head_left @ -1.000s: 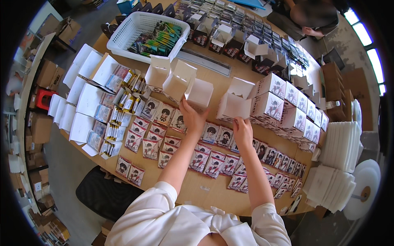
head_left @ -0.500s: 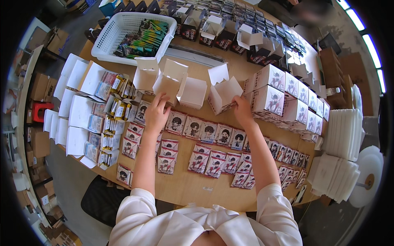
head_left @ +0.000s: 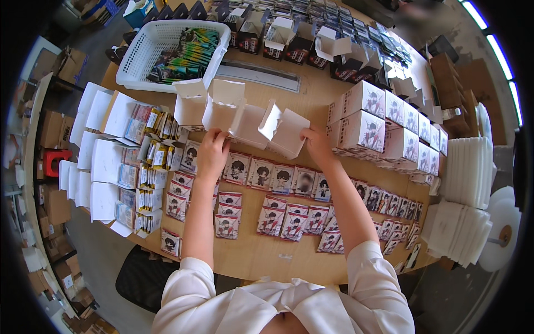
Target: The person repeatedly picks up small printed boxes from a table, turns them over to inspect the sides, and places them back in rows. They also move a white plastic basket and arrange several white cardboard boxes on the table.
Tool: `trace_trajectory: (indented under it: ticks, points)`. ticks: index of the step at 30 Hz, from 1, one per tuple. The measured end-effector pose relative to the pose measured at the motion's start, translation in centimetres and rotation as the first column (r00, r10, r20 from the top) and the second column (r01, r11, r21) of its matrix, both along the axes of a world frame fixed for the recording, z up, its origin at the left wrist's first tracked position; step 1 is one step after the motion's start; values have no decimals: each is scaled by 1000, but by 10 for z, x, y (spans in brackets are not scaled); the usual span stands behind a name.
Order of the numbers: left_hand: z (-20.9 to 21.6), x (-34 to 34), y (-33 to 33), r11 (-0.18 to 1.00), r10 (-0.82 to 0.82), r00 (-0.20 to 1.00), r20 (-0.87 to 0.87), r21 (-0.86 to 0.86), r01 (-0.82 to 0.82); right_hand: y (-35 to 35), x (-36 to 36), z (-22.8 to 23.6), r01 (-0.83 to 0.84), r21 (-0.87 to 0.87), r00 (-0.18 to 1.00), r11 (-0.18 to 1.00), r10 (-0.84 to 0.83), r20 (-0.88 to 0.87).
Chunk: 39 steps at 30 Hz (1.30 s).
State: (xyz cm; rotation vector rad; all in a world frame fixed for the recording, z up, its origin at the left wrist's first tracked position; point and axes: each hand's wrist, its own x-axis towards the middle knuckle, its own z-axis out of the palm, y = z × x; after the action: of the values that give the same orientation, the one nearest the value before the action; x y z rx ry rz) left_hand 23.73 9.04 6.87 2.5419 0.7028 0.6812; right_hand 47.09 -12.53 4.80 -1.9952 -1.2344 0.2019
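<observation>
Open white cardboard boxes stand in a row in front of me. My right hand [head_left: 319, 147] grips the front corner of the rightmost open box [head_left: 290, 132], which leans against the box next to it [head_left: 249, 123]. Bent fingers of my left hand [head_left: 213, 155] press on the lower front edge of the boxes, near the second box from the left [head_left: 220, 113]; their tips are partly hidden. The leftmost open box [head_left: 191, 108] stands beyond that hand. Just below the hands lie rows of red-edged packets with cartoon figures [head_left: 282, 179].
A white basket [head_left: 127, 78] of green packets stands at the back left. Open white boxes [head_left: 104, 167] with yellow packets line the left. Closed illustrated boxes [head_left: 364, 131] are stacked at right, near white foam sheets [head_left: 469, 177]. Dark boxes [head_left: 300, 49] stand along the back.
My right hand has moved left with the rightmost box, bringing it against the neighbouring box. My left hand stays by the row. The view has shifted slightly.
</observation>
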Motion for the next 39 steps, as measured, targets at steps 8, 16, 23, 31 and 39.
trace_trajectory:
  ticks: [8,16,23,31,39]
  points:
    - [6,-3,-2,1000,16,1000,-21,23,-16,-6,-5,-4,51,242,991,969,-18,-135]
    - [-2,-18,21,989,32,998,-58,147,-23,-39,-63,40,116,-91,985,989,-126,-118]
    - [-10,4,-3,950,173,985,5,264,-168,-34,-68,19,243,-108,936,964,-262,-235]
    - [6,35,-37,972,228,964,-133,86,-218,-36,-64,21,333,-45,931,942,-336,-142]
    - [39,31,-33,994,10,978,-207,110,14,-33,-56,18,345,-19,934,938,-345,-95]
